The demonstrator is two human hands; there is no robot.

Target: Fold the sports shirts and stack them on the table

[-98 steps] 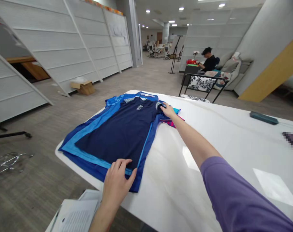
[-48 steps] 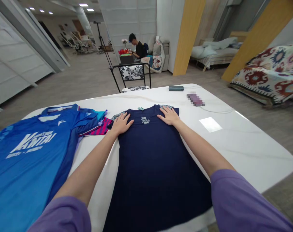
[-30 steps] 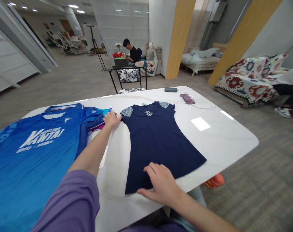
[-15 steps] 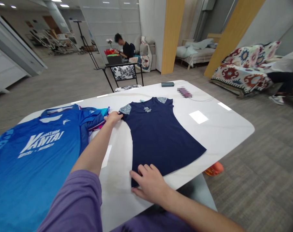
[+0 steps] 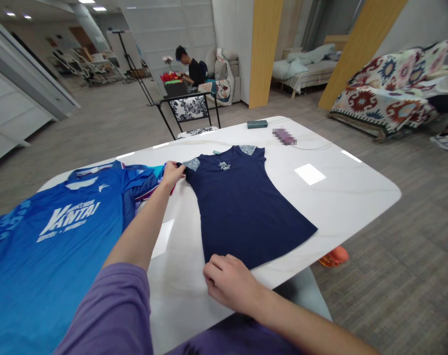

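A navy T-shirt [image 5: 246, 207] with patterned shoulder patches and a pale print below the neckline lies flat on the white table [image 5: 342, 197], its neck pointing away from me. My left hand [image 5: 173, 173] pinches the edge of its left sleeve. At the near left corner of the hem, my right hand [image 5: 231, 283] has its fingers curled together on the fabric, and that corner is hidden beneath them. Left of my left arm a blue jersey [image 5: 72, 222] with white lettering is spread out, other coloured cloth showing beneath its sleeve.
On the table's far side lie a dark green case [image 5: 257, 124] and a blurred purple object [image 5: 284, 136] with a cable. A black-framed chair [image 5: 190, 109] stands beyond. Someone sits farther back [image 5: 194, 71]; another person's shoe [image 5: 445, 142] shows by a patterned sofa [image 5: 375, 98].
My right hand's fingers have gone from spread to closed over the hem corner. The left hand has shifted slightly up with the sleeve, which is drawn outward. The view has tilted a little.
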